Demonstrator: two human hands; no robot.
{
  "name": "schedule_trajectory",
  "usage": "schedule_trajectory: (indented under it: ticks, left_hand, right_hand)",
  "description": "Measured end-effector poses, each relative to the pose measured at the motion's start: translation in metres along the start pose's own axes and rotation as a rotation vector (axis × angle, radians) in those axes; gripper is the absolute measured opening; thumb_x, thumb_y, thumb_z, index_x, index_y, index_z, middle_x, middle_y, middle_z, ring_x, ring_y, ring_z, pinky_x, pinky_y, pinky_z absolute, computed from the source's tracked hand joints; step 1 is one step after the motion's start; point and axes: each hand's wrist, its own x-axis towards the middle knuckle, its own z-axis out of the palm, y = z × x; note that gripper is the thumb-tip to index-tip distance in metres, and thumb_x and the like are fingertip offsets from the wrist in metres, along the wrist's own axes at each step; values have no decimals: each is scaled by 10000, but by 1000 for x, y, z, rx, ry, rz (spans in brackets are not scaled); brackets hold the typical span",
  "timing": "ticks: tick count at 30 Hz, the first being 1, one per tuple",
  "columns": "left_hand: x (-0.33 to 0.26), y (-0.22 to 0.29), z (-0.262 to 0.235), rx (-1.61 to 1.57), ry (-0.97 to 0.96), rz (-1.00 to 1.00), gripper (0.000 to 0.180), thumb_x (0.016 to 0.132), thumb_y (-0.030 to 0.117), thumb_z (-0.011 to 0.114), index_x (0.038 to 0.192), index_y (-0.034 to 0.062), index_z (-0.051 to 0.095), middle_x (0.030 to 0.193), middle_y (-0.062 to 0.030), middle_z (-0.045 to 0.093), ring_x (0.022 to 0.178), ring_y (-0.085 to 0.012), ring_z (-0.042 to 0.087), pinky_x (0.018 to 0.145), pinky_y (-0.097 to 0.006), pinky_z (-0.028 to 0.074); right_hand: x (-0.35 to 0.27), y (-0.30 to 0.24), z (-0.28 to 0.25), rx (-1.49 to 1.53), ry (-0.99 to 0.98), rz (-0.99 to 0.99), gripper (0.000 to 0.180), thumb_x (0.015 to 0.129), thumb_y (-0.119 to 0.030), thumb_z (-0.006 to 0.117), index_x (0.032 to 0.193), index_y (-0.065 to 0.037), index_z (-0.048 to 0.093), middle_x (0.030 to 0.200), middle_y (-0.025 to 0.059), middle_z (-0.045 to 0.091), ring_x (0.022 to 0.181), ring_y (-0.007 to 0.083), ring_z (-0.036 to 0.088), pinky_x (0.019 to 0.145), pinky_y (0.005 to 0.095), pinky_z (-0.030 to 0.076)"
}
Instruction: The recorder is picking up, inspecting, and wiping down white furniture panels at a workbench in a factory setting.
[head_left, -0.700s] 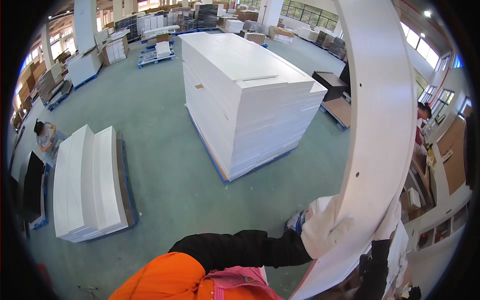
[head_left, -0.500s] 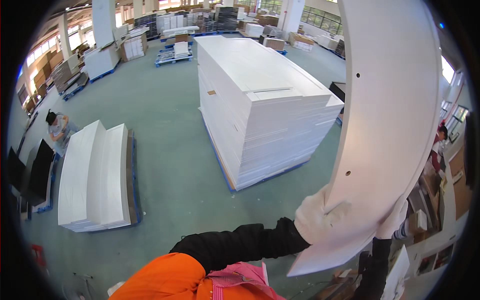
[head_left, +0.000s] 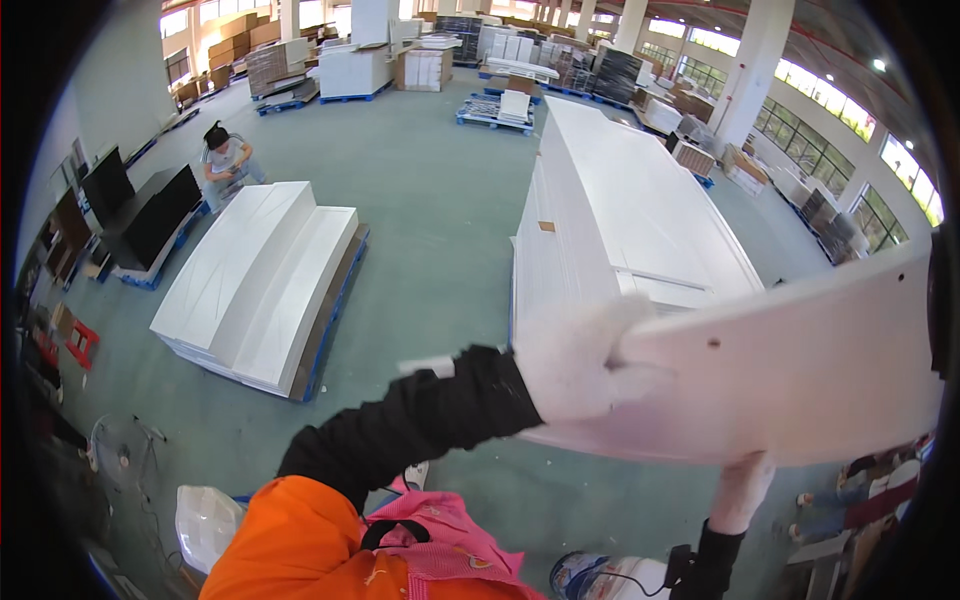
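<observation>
A long white board [head_left: 800, 370] with small dark holes along its edge is held out in front of me, lying nearly level and running off to the right. My left hand [head_left: 580, 360], in a white glove and smeared by motion, grips its left end with the thumb on the near face. Beneath the lower edge, my right hand [head_left: 743, 488] supports the board; its fingers are mostly hidden behind it. Just beyond the board stands a tall stack of white panels [head_left: 640, 200], partly covered by the board and my left hand.
A lower stepped stack of white panels [head_left: 250, 270] sits on a blue pallet at the left. Behind it a person [head_left: 228, 165] bends near black panels [head_left: 150, 220]. A red stool [head_left: 82, 343] is at far left, a white bucket [head_left: 610, 578] close below me.
The board has swung from upright to nearly level, and my left hand has risen with it. The view has turned left, so the stacks appear farther right.
</observation>
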Motion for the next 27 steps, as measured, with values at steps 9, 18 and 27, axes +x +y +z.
schedule_trajectory:
  ticks: [9, 18, 27]
  left_hand:
    - [113, -143, -130, 130, -109, -21, 504, 730, 404, 814, 1036, 27, 683, 882, -174, 707, 823, -306, 698, 764, -378, 542]
    - [240, -356, -181, -37, -538, -177, 523, 786, 392, 806, 1100, -7, 679, 955, -94, 699, 881, -172, 652, 797, -299, 506]
    - [394, -471, -141, -102, -670, -30, 643, 831, 495, 747, 1259, 26, 648, 1163, -162, 696, 1066, -273, 660, 942, -351, 487]
  right_hand:
    - [-14, 51, 189, -552, -708, 205, 425, 910, -246, 658, 1268, -21, 618, 1155, 102, 682, 1163, 241, 604, 987, 392, 497]
    - [32, 157, 319, 57, -233, 469, 601, 810, -194, 763, 1349, -39, 549, 1262, 108, 634, 1213, 278, 576, 1003, 438, 486]
    - [202, 130, 437, 405, 64, 378, 500, 773, -98, 761, 1247, -41, 612, 1210, 102, 637, 1089, 253, 627, 922, 425, 515]
